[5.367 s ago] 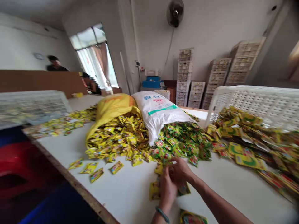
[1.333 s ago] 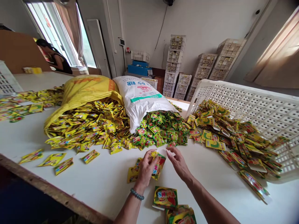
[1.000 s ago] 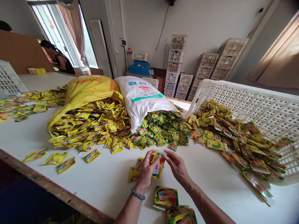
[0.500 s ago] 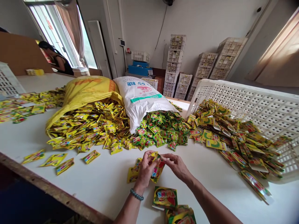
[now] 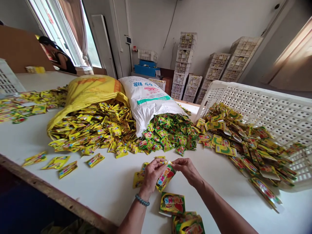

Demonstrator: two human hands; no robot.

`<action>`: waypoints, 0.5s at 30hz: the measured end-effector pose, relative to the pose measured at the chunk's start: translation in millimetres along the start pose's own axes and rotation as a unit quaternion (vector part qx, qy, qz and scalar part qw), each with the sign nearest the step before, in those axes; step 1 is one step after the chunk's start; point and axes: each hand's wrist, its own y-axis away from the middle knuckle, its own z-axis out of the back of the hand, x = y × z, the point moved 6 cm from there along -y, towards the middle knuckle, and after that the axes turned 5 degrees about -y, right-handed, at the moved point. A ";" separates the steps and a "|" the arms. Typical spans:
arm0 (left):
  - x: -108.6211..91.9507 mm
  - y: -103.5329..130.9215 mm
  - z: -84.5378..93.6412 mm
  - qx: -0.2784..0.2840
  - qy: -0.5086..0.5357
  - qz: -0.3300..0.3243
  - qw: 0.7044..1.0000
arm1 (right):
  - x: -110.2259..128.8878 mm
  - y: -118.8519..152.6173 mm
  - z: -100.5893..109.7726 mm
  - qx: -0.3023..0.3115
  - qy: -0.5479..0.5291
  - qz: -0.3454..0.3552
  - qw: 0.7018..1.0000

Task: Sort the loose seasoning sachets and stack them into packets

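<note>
Between my two hands is a small green and yellow printed carton [image 5: 165, 178] with colourful lettering, tilted over the white table. My left hand [image 5: 153, 175], a beaded bracelet at its wrist, is closed around the carton's left side. At its white top flap, the fingertips of my right hand [image 5: 186, 168] are pinched together on the carton. Left of my left hand and partly behind it lies a yellow carton [image 5: 138, 179]. Just below the hands rests another carton [image 5: 172, 203], overlapping further cartons [image 5: 189, 225] near the bottom edge.
A yellow sack [image 5: 95, 86] spills yellow sachets [image 5: 97, 126]; beside it a white sack [image 5: 148, 94] spills green sachets [image 5: 170, 133]. Flat cartons [image 5: 243, 143] pour from a tipped white crate [image 5: 263, 100]. Several loose sachets [image 5: 57, 162] lie left. A person [image 5: 58, 57] sits far left.
A yellow sachet seen at the carton's top is no longer visible there. My right hand's fingers now meet the white flap, and the carton's printed front shows more fully.
</note>
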 end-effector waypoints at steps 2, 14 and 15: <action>-0.3 0.1 1.7 -0.011 -0.010 -0.003 1.000 | 1.6 1.5 -1.5 0.022 0.023 0.002 0.999; 5.1 0.0 0.7 -0.053 0.055 -0.001 0.997 | -12.8 30.8 -23.1 -0.055 0.068 0.114 0.990; 4.5 0.4 2.0 -0.056 0.057 0.000 0.997 | -10.4 32.0 -25.0 -0.046 0.086 0.124 0.987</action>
